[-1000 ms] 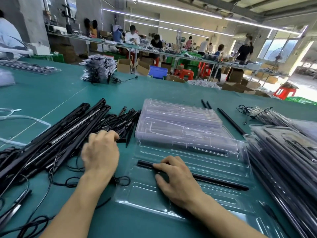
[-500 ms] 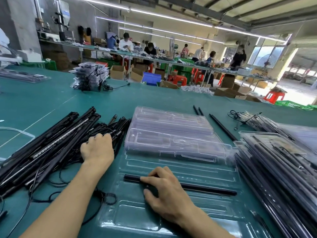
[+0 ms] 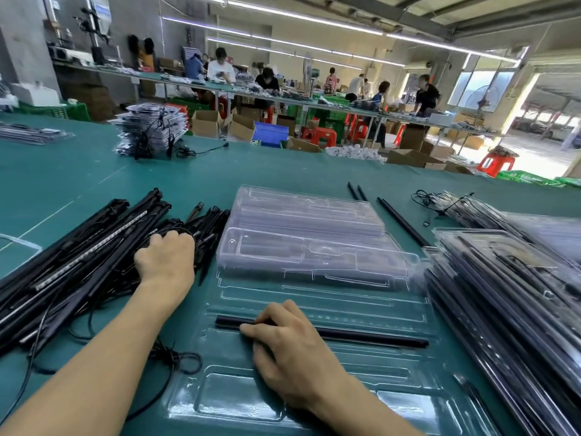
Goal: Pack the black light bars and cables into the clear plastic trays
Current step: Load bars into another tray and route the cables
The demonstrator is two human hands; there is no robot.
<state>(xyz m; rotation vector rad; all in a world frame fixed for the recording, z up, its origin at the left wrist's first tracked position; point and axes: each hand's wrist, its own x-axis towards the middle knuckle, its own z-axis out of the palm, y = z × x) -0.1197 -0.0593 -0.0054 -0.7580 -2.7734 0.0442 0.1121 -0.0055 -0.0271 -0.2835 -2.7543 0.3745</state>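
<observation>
Bar lay in tray slot, pinched by right hand.
Left hand clutched pile off tray's left edge; packed stack crowded its right edge.

Left hand: a second ago it lay over the middle of the pile of light bars at mid-left. It has since slid toward the pile's right end, and its fingers have dug in and closed on a cable coil, whose loop now arches over the knuckles.
Right hand: the fingers have bunched higher over the light bar in the tray.
View: the whole scene has shifted slightly left in the frame.
</observation>
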